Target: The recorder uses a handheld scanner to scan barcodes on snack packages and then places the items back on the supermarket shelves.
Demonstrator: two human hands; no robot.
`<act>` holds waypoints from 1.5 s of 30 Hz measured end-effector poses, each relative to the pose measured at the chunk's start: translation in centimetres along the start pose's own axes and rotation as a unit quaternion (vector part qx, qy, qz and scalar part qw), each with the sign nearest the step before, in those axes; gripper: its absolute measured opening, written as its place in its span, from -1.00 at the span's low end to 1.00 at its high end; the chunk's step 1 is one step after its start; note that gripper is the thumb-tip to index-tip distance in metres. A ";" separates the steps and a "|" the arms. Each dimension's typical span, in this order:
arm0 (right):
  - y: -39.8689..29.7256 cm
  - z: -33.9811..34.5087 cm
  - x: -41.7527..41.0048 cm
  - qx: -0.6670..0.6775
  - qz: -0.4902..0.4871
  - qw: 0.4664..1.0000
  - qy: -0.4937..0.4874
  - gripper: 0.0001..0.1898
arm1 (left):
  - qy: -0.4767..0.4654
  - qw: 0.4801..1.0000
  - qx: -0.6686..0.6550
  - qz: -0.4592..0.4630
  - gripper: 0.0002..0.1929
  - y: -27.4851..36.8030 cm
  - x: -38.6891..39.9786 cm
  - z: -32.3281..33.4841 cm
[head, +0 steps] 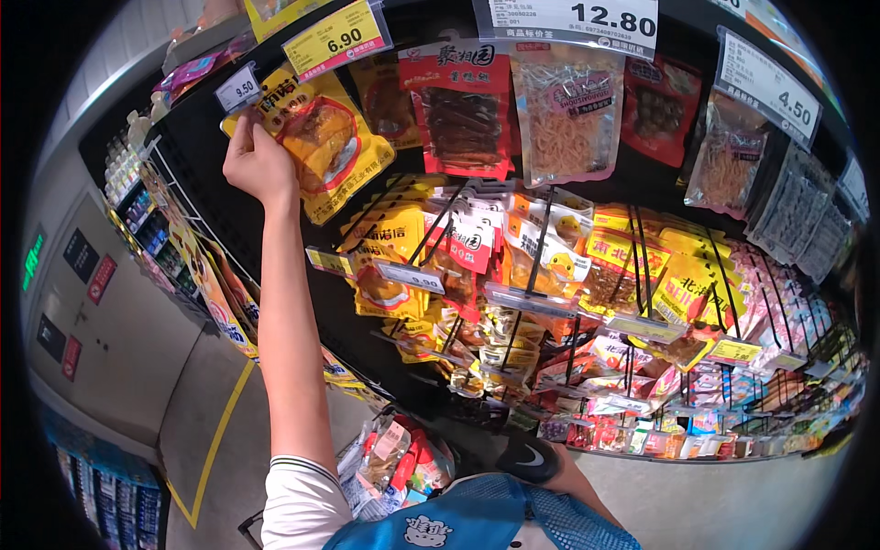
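Observation:
My left hand (261, 161) reaches up to the left end of a snack rack. Its thumb and fingers pinch the upper left edge of a yellow food packet (320, 148), which is tilted and has a picture of cooked meat on its front. A small price tag (238, 88) sits just above my fingertips. Whether the packet still hangs on a hook is hidden. Beside it hang a red packet of dark meat strips (462, 117) and a clear packet of pale shreds (569, 120). My right hand is out of view.
Lower hooks carry several rows of snack packets (550, 247) with clear price-tag holders (410, 276) sticking out. Mixed packaged goods (399, 460) lie in a pile below my arm. A black shoe (528, 459) shows by the rack's base. Drinks shelves (141, 206) stand at left.

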State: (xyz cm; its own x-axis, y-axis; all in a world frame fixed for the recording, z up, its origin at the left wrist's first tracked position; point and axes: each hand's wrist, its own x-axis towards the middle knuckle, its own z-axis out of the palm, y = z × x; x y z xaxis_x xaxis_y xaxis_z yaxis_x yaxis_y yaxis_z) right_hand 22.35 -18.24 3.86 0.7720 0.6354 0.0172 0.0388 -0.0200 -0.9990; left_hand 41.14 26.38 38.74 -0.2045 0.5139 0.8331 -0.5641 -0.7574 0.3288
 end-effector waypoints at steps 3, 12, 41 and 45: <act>0.9 0.0 0.1 0.004 0.002 1.000 -0.003 -0.35 | -0.037 0.998 0.053 -0.012 -0.78 -0.2 0.2 0.1; 1.4 -0.4 0.0 0.020 0.012 1.000 -0.008 -0.33 | -0.154 0.963 0.220 0.022 -0.74 -2.1 0.3 2.6; 5.5 -2.3 -2.3 -0.043 0.128 0.991 -0.017 -0.29 | -0.650 0.723 0.224 0.066 -0.64 -0.1 -1.8 -0.7; 3.4 -1.5 -0.1 -0.015 0.068 0.996 -0.063 -0.38 | -0.607 0.776 0.157 0.071 -0.71 5.2 -2.3 -9.7</act>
State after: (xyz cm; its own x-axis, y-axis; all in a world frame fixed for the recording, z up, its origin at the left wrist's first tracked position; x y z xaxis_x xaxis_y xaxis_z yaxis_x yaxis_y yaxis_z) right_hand 23.33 -19.54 0.48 0.6859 0.7167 -0.1259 -0.0415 -0.1343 -0.9901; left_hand 30.92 25.14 34.18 0.7650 -0.1965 0.6134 -0.3425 -0.9306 0.1290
